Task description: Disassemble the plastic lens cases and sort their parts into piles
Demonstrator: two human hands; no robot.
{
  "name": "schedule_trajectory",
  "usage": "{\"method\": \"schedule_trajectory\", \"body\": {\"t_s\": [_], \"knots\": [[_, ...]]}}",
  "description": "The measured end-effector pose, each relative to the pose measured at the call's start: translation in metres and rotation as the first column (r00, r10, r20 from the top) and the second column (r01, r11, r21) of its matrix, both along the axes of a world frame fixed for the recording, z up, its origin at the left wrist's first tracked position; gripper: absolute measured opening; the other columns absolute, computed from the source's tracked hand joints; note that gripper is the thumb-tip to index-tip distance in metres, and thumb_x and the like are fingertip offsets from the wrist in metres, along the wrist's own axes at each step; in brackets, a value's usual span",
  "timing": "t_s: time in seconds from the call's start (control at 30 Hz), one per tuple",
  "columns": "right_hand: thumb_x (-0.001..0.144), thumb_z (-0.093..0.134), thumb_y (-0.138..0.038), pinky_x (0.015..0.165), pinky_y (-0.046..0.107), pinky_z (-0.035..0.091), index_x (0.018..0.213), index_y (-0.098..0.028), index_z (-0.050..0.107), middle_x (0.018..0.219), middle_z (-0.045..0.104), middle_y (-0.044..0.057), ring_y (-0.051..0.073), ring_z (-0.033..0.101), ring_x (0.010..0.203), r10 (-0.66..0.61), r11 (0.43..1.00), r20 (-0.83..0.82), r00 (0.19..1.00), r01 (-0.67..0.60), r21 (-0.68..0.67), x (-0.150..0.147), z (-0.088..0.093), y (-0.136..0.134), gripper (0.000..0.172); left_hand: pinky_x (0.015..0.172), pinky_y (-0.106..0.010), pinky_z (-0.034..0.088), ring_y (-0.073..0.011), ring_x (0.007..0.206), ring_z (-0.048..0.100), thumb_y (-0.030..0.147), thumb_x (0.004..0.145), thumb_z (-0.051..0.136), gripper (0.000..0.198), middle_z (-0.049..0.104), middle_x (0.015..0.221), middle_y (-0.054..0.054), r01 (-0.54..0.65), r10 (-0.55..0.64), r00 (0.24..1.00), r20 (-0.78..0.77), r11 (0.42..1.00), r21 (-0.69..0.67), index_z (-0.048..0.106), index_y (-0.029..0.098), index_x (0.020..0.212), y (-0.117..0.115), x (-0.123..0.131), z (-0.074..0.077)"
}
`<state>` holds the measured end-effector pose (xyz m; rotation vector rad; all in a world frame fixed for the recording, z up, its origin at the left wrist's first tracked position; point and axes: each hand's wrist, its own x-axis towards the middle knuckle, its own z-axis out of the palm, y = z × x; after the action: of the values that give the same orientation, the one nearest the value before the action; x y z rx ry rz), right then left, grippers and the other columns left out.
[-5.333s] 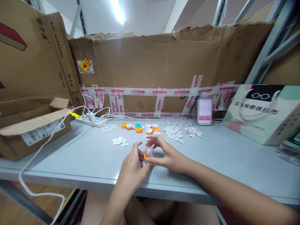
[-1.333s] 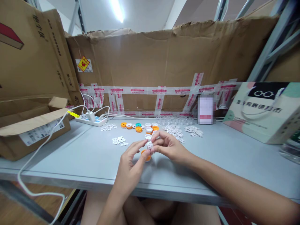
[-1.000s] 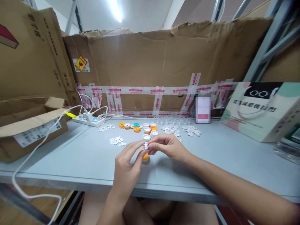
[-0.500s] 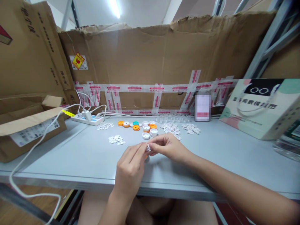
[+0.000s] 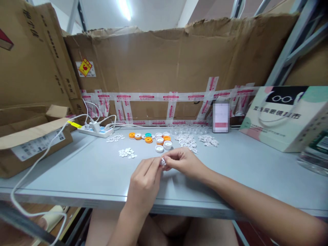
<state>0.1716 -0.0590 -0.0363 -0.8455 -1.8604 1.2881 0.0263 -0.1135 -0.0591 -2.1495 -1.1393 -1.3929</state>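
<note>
Between the fingertips of both hands is a small white plastic part [image 5: 163,161], mostly covered, so its exact shape is unclear. My left hand [image 5: 145,177] pinches it from the left, and my right hand [image 5: 183,160] pinches it from the right, above the table near its front edge. Just beyond the hands stand white round caps [image 5: 159,148] and orange ones [image 5: 148,139], with a teal one [image 5: 148,135] among them. A heap of small white pieces [image 5: 187,140] lies behind my right hand. Small white discs [image 5: 126,152] are scattered to the left.
A power strip [image 5: 96,130] with white cables sits back left, beside an open cardboard box [image 5: 38,140]. Clear small containers [image 5: 188,129] line the back. A phone [image 5: 220,118] leans against the cardboard. At right stand a paper bag [image 5: 276,119] and a clear bottle [image 5: 315,153].
Both hands have shifted slightly right with the white part, which has turned a little. An orange bit seen beneath the fingers is now out of sight.
</note>
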Motion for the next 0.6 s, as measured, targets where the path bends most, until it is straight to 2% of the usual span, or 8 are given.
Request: {"method": "schedule_trajectory", "body": {"t_s": [0.1,0.2,0.3,0.4,0.5,0.6], "knots": [[0.068,0.062,-0.03,0.061,0.023,0.052,0.071,-0.013,0.071,0.06,0.066,0.002,0.011,0.063,0.059,-0.036,0.997,-0.038,0.999,0.033,-0.077,-0.0019,0.0014,0.0001,0.02,0.07,-0.026,0.051,-0.0153,0.077,0.062,0.011,0.084,0.05,0.016,0.067,0.086,-0.005,0.043,-0.041,0.997,0.069,0.999,-0.027,0.059,0.017,0.097,0.0014,-0.0019,-0.0005],[0.066,0.064,-0.032,0.059,0.022,0.052,0.065,-0.013,0.068,0.058,0.066,0.001,0.01,0.063,0.056,-0.047,0.988,-0.069,0.997,0.036,-0.148,-0.0029,0.0022,0.0002,0.019,0.073,-0.024,0.053,-0.0136,0.079,0.063,0.013,0.083,0.053,0.018,0.066,0.089,-0.003,0.141,-0.103,0.971,0.216,0.976,-0.168,0.06,0.019,0.098,0.0006,-0.0041,0.0003],[0.063,0.067,-0.031,0.056,0.021,0.051,0.064,-0.013,0.067,0.056,0.065,0.0,0.01,0.063,0.054,-0.055,0.979,-0.081,0.995,0.038,-0.202,-0.0033,0.0034,0.0004,0.018,0.075,-0.022,0.056,-0.0118,0.078,0.064,0.018,0.08,0.057,0.014,0.066,0.088,-0.001,0.304,-0.142,0.885,0.444,0.898,-0.319,0.063,0.019,0.094,-0.001,-0.0056,0.0025],[0.061,0.069,-0.032,0.055,0.021,0.051,0.065,-0.013,0.067,0.055,0.065,0.0,0.01,0.063,0.053,-0.057,0.974,-0.092,0.994,0.035,-0.223,-0.0035,0.0051,0.0005,0.019,0.073,-0.021,0.057,-0.0123,0.077,0.065,0.022,0.077,0.06,0.012,0.067,0.085,-0.001,0.444,-0.101,0.767,0.633,0.796,-0.411,0.063,0.017,0.088,-0.0014,-0.0066,0.0044],[0.06,0.07,-0.033,0.056,0.023,0.051,0.066,-0.013,0.066,0.055,0.065,0.0,0.011,0.063,0.053,-0.057,0.971,-0.093,0.994,0.034,-0.237,-0.0035,0.0059,0.0005,0.021,0.073,-0.021,0.058,-0.0132,0.079,0.066,0.023,0.075,0.062,0.014,0.068,0.086,-0.001,0.512,-0.07,0.705,0.706,0.738,-0.438,0.063,0.017,0.087,-0.0008,-0.008,0.0047],[0.062,0.069,-0.033,0.057,0.023,0.05,0.066,-0.013,0.066,0.055,0.065,0.0,0.01,0.062,0.053,-0.066,0.974,-0.07,0.995,0.049,-0.22,-0.0024,0.0049,-0.0004,0.021,0.076,-0.023,0.057,-0.014,0.082,0.066,0.023,0.075,0.062,0.014,0.068,0.087,-0.002,0.538,-0.062,0.684,0.727,0.716,-0.445,0.064,0.016,0.088,-0.0002,-0.0095,0.0045]]}}
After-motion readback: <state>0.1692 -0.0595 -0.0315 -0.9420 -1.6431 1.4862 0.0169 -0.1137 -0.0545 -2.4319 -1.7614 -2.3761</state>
